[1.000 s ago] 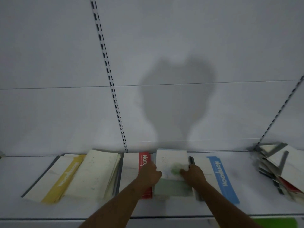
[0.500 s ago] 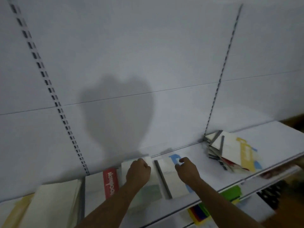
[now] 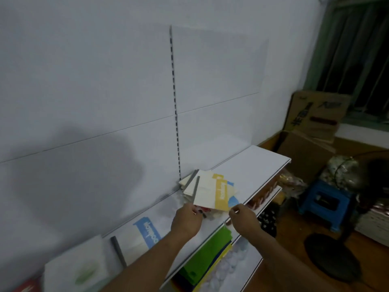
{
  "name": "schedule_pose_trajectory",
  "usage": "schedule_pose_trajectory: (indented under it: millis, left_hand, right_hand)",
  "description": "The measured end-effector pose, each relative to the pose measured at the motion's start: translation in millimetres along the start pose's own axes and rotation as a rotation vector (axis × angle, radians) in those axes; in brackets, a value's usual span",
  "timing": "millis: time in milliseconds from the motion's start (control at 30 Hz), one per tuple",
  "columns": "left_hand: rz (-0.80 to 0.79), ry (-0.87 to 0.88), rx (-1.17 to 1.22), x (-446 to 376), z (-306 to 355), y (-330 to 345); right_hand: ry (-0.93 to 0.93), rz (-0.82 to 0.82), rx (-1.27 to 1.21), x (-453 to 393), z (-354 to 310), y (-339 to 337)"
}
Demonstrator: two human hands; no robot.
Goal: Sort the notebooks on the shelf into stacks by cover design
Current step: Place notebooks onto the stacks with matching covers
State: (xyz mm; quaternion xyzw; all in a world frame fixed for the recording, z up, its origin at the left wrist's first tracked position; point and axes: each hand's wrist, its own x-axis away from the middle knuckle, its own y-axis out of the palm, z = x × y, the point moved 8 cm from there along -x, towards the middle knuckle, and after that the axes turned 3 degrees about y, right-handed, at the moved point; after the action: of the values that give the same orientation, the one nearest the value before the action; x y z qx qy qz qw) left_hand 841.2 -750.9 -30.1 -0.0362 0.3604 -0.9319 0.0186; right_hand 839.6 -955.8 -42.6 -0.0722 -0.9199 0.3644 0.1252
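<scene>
Both hands reach the near edge of the messy notebook pile (image 3: 210,191) on the white shelf (image 3: 259,165): the left hand (image 3: 186,221) at its 7 o'clock corner, the right hand (image 3: 244,218) at 5 o'clock, fingers curled; whether either actually grips is unclear. A yellow-banded notebook (image 3: 219,194) tops the pile. At 8 o'clock lies a blue-banded notebook (image 3: 145,232), then a green-marked one (image 3: 80,268).

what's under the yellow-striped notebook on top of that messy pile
Under the white notebook with the yellow stripe lie fanned notebooks: grey spines, a blue corner, something red. Their covers are hidden.
</scene>
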Motion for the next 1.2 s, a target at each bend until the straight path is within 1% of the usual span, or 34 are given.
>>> schedule_pose_trajectory:
  millis: [100, 233, 500, 700, 933, 1000, 1033, 1100, 1200]
  left_hand:
    - [0.007, -0.004, -0.003, -17, 21, 20]
    - [0.029, -0.049, -0.034, -36, 26, 36]
    - [0.099, -0.081, -0.164, -72, 21, 31]
    - [0.084, -0.149, -0.211, -117, 5, 31]
    - [0.009, -0.215, -0.364, -169, -8, 35]
    - [0.016, -0.219, -0.408, -179, -11, 33]
    - [0.028, -0.218, -0.432, -184, -11, 31]
    - [0.041, -0.217, -0.420, -194, -12, 26]
    - [-0.012, -0.210, -0.289, -206, -15, 30]
  right_hand:
    - [0.005, 0.016, -0.014, -20, 19, -23]
    - [0.028, -0.009, -0.054, -41, 35, -38]
    - [0.037, -0.091, -0.090, -79, 26, -27]
    - [0.045, -0.144, 0.015, -114, 7, -4]
    - [0.073, -0.158, 0.132, -161, -3, 9]
    - [0.070, -0.187, 0.204, -172, -7, 18]
    - [0.090, -0.169, 0.184, -177, -8, 20]
    - [0.108, -0.133, 0.154, -186, -11, 22]
    - [0.131, -0.128, 0.131, -195, -19, 31]
